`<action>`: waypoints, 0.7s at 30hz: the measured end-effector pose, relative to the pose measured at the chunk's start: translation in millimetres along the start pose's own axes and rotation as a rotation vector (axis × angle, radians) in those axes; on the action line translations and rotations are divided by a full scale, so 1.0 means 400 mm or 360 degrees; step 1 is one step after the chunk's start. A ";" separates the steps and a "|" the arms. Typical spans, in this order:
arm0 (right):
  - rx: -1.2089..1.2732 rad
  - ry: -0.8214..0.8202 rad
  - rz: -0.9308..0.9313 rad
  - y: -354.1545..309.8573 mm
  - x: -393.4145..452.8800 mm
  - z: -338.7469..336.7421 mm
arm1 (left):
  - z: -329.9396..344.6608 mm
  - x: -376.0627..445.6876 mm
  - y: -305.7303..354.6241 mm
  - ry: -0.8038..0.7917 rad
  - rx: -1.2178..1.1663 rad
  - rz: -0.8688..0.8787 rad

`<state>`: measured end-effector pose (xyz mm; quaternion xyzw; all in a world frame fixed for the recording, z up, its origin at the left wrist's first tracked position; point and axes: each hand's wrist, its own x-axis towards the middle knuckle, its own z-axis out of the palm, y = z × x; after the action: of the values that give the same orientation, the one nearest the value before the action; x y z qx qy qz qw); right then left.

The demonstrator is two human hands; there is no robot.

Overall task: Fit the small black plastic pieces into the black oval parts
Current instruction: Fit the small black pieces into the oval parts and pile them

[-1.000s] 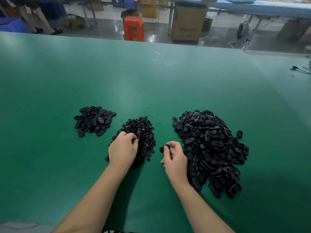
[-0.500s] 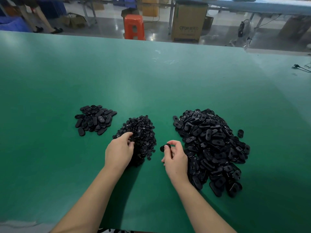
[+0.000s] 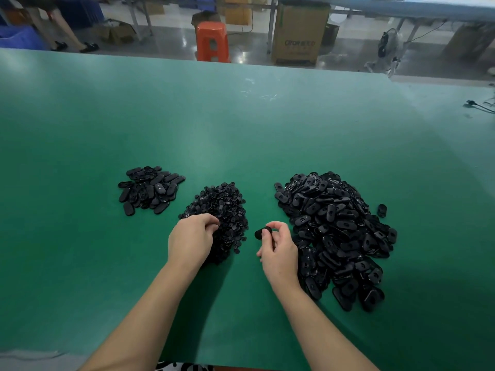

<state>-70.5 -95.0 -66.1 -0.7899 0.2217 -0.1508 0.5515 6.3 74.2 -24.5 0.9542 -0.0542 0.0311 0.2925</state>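
Green table (image 3: 241, 135) wide beyond piles; right hand (image 3: 278, 250) pinching oval part (image 3: 260, 233), left hand (image 3: 191, 236) curled in small pieces (image 3: 225, 207).

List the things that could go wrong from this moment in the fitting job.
1. The left hand is digging into the heap of small pieces; it may lift several at once or scatter them over the green table.
2. The right hand pinches one oval part at its end, so pressing a piece in could twist it loose.
3. The small oval pile and the large oval pile look alike and could get mixed.
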 end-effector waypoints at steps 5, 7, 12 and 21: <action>-0.0001 0.0032 -0.0013 -0.003 -0.002 0.001 | 0.012 0.007 0.035 -0.0219 -0.0790 -0.0210; 0.0003 0.0039 -0.0014 -0.004 -0.002 0.001 | 0.019 0.002 0.060 -0.0332 -0.1242 -0.0407; -0.0013 0.0061 -0.0029 -0.008 -0.002 -0.001 | 0.039 -0.009 0.114 -0.0609 -0.1968 -0.0713; 0.0006 0.0063 0.0013 -0.013 -0.002 0.000 | 0.071 -0.022 0.128 -0.0783 -0.2015 -0.0716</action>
<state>-70.1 -93.0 -61.4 -0.7849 0.2354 -0.1647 0.5490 -8.0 16.7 -20.5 0.5688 0.0719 -0.2835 0.7688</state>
